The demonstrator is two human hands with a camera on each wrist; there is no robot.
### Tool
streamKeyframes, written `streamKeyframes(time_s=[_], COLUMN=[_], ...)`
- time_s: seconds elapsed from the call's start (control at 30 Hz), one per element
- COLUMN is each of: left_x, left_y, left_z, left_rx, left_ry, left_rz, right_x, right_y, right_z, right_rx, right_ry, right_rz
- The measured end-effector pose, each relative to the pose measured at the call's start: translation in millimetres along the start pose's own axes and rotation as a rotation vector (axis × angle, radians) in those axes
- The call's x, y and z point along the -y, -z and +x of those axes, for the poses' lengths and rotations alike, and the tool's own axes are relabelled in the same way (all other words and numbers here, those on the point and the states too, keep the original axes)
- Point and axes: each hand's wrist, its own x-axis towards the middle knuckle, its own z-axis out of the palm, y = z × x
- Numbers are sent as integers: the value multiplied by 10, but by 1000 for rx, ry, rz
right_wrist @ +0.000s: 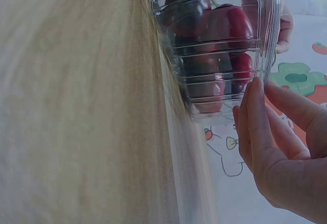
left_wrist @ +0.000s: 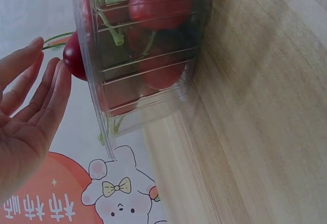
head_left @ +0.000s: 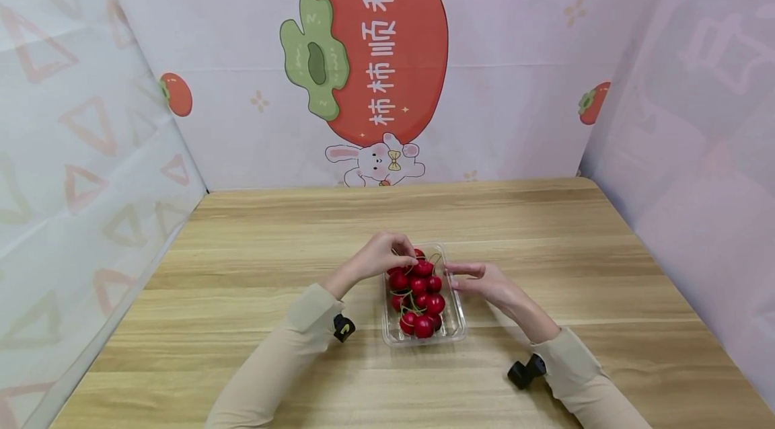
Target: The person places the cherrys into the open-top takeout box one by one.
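Observation:
On the table, a clear plastic container (head_left: 455, 321) holds many red cherries (head_left: 418, 286) with green stems. My left hand (head_left: 383, 257) is over its far left part. In the left wrist view, thumb and fingertips pinch the green stem of a cherry (left_wrist: 75, 58), which sits at the rim. My right hand (head_left: 492, 285) is at the container's right side. Its fairly straight fingers (right_wrist: 257, 112) touch the rim in the right wrist view. Part of the left hand (right_wrist: 285, 30) shows beyond the container there.
The wooden table (head_left: 254, 234) meets a printed cloth backdrop (head_left: 496, 113) with persimmon and rabbit drawings behind. Patterned cloth walls (head_left: 79, 146) stand at both sides. Black devices (head_left: 525, 371) sit at the wrists.

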Motion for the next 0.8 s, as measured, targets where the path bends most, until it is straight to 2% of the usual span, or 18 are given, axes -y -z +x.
streamKeyframes(time_s=[0.3,0.5,0.7,0.8], left_x=[20,13,13,6], left_y=[10,46,158,222], left_z=[-58,-191,-406,-530], left_rx=[-14,-44,-132,-186], left_ry=[-5,14,-17,-16], left_rz=[-17,-15,94,164], right_x=[4,39,101,134], right_y=[8,30,69,93], right_z=[-10,-54,-119,-150], right_rx=[-9,16,53,52], right_ry=[5,42,120,175], right_rz=[-23,-51,-104,-165])
